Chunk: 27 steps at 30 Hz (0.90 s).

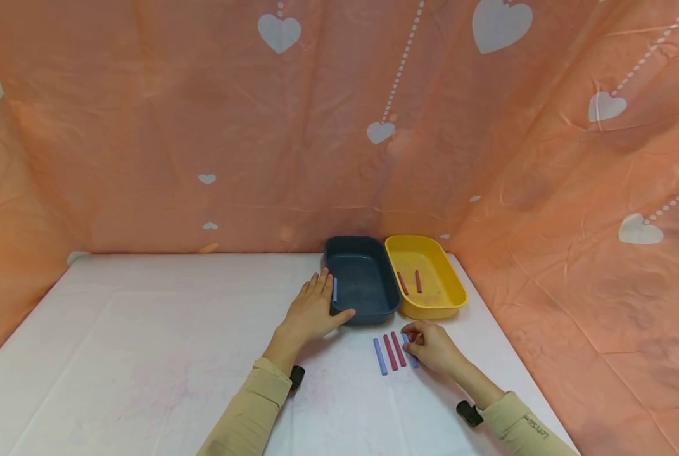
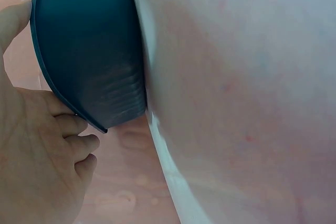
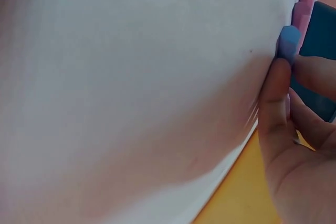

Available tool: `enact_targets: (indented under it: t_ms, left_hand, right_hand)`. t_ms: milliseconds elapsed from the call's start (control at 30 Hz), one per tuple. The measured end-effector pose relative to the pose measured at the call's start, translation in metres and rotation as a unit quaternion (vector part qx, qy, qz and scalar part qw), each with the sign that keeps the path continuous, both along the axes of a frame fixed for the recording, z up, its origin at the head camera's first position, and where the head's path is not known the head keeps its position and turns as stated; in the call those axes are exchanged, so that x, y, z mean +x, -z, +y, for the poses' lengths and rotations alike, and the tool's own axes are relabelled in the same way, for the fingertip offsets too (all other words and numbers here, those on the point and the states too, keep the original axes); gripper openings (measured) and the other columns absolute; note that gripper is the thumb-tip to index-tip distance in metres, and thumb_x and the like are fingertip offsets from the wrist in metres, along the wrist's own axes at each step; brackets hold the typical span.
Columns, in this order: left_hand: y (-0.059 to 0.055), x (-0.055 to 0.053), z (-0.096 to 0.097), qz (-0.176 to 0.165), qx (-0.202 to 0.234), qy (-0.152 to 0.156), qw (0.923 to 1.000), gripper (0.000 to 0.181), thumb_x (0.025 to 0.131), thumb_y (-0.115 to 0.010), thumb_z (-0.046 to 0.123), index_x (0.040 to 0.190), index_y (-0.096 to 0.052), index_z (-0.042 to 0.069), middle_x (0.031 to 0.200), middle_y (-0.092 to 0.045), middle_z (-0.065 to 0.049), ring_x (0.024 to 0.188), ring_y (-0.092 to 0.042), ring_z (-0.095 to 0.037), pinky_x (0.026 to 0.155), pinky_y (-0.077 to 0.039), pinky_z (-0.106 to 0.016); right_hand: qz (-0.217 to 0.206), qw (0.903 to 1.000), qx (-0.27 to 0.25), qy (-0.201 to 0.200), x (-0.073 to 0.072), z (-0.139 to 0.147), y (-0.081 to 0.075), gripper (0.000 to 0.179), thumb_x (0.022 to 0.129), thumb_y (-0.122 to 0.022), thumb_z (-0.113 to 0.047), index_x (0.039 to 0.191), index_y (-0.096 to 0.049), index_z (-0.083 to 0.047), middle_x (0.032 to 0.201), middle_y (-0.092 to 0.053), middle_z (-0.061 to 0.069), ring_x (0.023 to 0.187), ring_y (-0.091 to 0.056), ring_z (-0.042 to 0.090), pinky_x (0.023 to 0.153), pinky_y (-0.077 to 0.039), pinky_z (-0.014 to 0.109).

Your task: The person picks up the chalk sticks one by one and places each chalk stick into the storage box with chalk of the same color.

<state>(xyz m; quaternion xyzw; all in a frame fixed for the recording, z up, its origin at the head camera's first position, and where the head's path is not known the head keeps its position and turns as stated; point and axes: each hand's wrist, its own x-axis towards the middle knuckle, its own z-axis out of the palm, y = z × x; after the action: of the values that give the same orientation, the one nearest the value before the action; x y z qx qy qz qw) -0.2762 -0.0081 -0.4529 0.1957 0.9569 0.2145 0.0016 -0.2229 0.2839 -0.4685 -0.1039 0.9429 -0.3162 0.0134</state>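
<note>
My left hand (image 1: 313,310) rests on the left rim of a dark blue bin (image 1: 368,313), fingers stretched along the side and thumb over the front edge. In the left wrist view its fingertips and thumb touch the bin's rim (image 2: 52,85). My right hand (image 1: 435,348) pinches a blue chalk stick (image 3: 289,40) between thumb and fingers, at the right end of a short row on the table. Beside it lie two red chalk sticks (image 1: 398,349) and another blue chalk stick (image 1: 380,356). One blue chalk stick (image 1: 335,289) is inside the dark blue bin.
Right of the dark blue bin stands a yellow bin (image 1: 450,288) with two red chalk sticks (image 1: 418,282) inside. Both bins sit at the back of the white-covered table (image 1: 145,342), near an orange curtain (image 1: 231,126) with white hearts. Pinkish smudges mark the cloth.
</note>
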Motion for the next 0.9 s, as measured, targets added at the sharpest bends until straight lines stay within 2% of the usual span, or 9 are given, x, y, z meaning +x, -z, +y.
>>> enact_targets:
  t_ms: [267, 633, 900]
  left_hand:
    - [0.0012, 0.0014, -0.0003, -0.011, 0.003, -0.002, 0.9999, 0.104, 0.097, -0.057, 0.067, 0.164, -0.019, -0.003, 0.173, -0.011, -0.017, 0.16, -0.011, -0.035, 0.129, -0.013, -0.048]
    - [-0.0014, 0.0019, -0.0013, -0.009, 0.007, -0.001, 0.9999, 0.104, 0.097, -0.058, 0.066, 0.163, -0.02, -0.004, 0.173, -0.012, -0.018, 0.16, -0.013, -0.036, 0.129, -0.014, -0.048]
    - [-0.0013, 0.0012, -0.001, -0.006, 0.004, 0.0, 1.0, 0.104, 0.097, -0.058, 0.066, 0.163, -0.02, -0.004, 0.173, -0.012, -0.018, 0.159, -0.013, -0.037, 0.129, -0.014, -0.049]
  right_hand:
    - [-0.006, 0.9996, -0.021, 0.017, 0.0039, -0.0006, -0.0029, 0.022, 0.087, -0.079, 0.0, 0.108, -0.071, 0.0, 0.083, -0.058, 0.0, 0.072, -0.052, 0.015, 0.065, -0.046, 0.022]
    - [0.012, 0.9988, -0.041, 0.026, 0.0065, 0.0008, -0.0029, 0.028, 0.087, -0.08, 0.001, 0.113, -0.071, 0.001, 0.089, -0.061, 0.002, 0.074, -0.055, 0.013, 0.065, -0.051, 0.019]
    - [0.024, 0.9955, -0.086, 0.032, 0.0078, 0.0006, -0.0083, 0.028, 0.09, -0.077, 0.001, 0.117, -0.07, 0.003, 0.095, -0.062, 0.005, 0.076, -0.063, 0.014, 0.065, -0.055, 0.02]
